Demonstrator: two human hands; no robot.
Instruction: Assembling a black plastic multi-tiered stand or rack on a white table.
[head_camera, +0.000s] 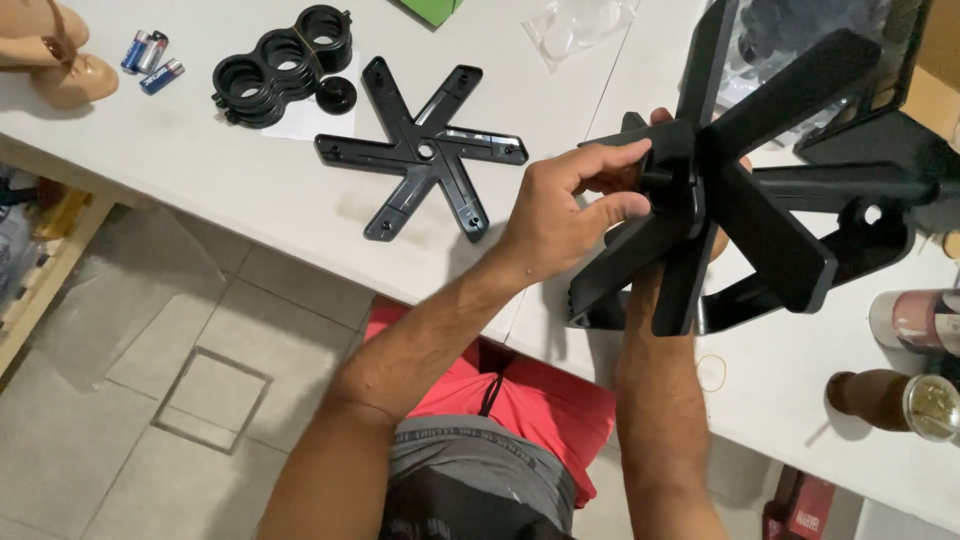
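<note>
I hold a black plastic five-armed star base (745, 170) tilted up over the white table (200, 170). My left hand (560, 215) pinches the hub of the base from the left with thumb and fingers. My right hand (700, 245) is mostly hidden behind the base and supports it from below. A second, flat black star-shaped plate (425, 150) lies on the table to the left of my hands.
A black ring cluster (280, 65) and a small black cap (336, 95) lie at the back left, with three batteries (150, 60) beyond. A brown bottle (890, 400) and a can (915, 320) lie at right. A rubber band (712, 372) is near the table edge.
</note>
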